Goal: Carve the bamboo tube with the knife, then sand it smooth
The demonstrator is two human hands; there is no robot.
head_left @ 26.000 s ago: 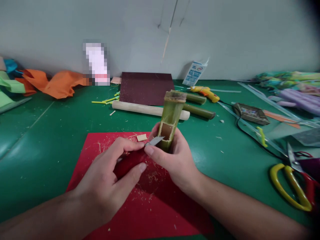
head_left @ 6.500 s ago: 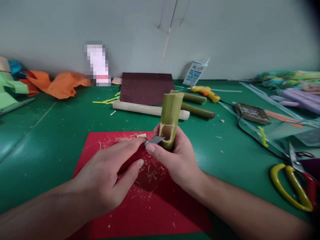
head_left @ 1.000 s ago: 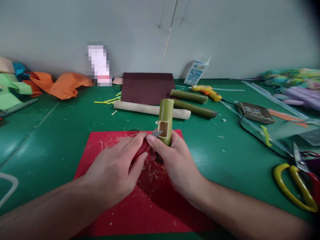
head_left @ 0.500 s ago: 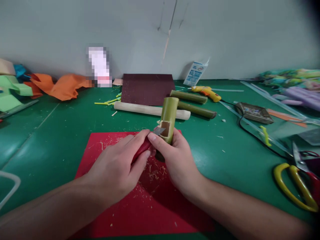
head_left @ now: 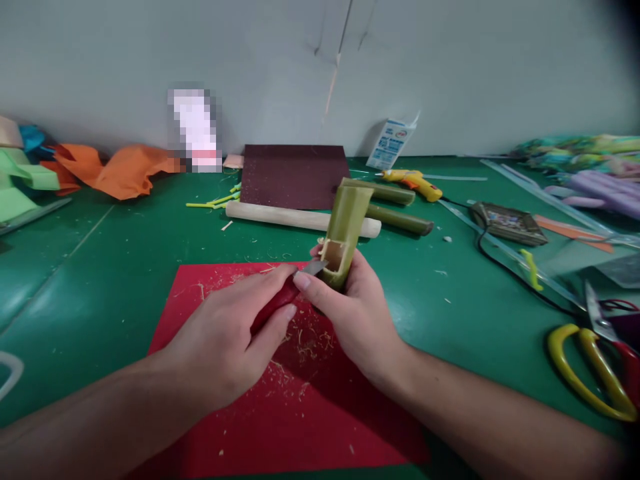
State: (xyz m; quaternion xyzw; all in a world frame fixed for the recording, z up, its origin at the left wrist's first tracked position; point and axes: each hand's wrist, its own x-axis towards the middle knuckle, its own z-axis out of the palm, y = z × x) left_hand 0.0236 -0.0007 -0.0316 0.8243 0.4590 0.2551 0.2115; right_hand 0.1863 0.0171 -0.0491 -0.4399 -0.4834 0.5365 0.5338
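Observation:
My right hand (head_left: 357, 313) grips the lower end of a short green bamboo tube (head_left: 347, 223), held tilted above a red mat (head_left: 320, 413). A square window is cut into the tube's side just above my fingers. My left hand (head_left: 227, 343) is closed round the red handle of a small knife (head_left: 280, 300). The knife's grey blade tip rests at the lower left edge of the window, with my right thumb pressed next to it. Fine bamboo shavings lie on the mat under both hands.
On the green table (head_left: 125, 267) behind lie a pale wooden rod (head_left: 280, 217), two green bamboo sticks (head_left: 400, 220), a dark maroon sheet (head_left: 293, 175) and a yellow glue gun (head_left: 413, 183). Yellow-handled scissors (head_left: 585, 370) lie at the right, orange paper (head_left: 120, 167) at the back left.
The bamboo tube has tilted further right and turned a little in my right hand, and the blade has shifted to the window's lower left edge. Both hands stay in place.

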